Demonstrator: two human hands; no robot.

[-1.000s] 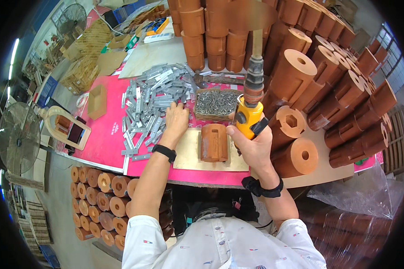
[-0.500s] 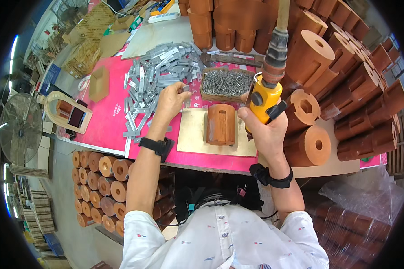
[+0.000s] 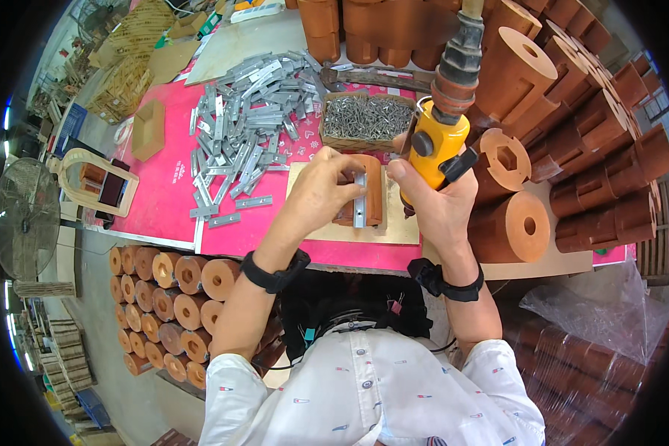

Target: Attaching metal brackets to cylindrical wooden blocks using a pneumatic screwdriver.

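My left hand [image 3: 321, 192] pinches a flat grey metal strip [image 3: 360, 212] with holes, lined up along the top of a reddish-brown wooden cylinder [image 3: 375, 195]. The fingers cover part of the strip and the slot beneath it. That cylinder lies on a pale board [image 3: 403, 232] near the table's front edge. My right hand [image 3: 442, 208] is wrapped round a yellow power screwdriver [image 3: 440, 141], held just right of the cylinder; its dark upper end points away from me. A carton of screws [image 3: 368, 119] sits beyond the cylinder.
Loose metal strips [image 3: 245, 119] are heaped on the pink tabletop [image 3: 163, 193] at left. Wooden cylinders [image 3: 520, 227] crowd the right side, with more stacked below the table at left [image 3: 178, 305]. A fan [image 3: 26, 230] stands far left; plastic wrap [image 3: 595, 305] lies lower right.
My left hand has moved right from beside the strip heap to the cylinder, bringing a metal strip over its slot. The screwdriver stays in my right hand. The view has shifted slightly.
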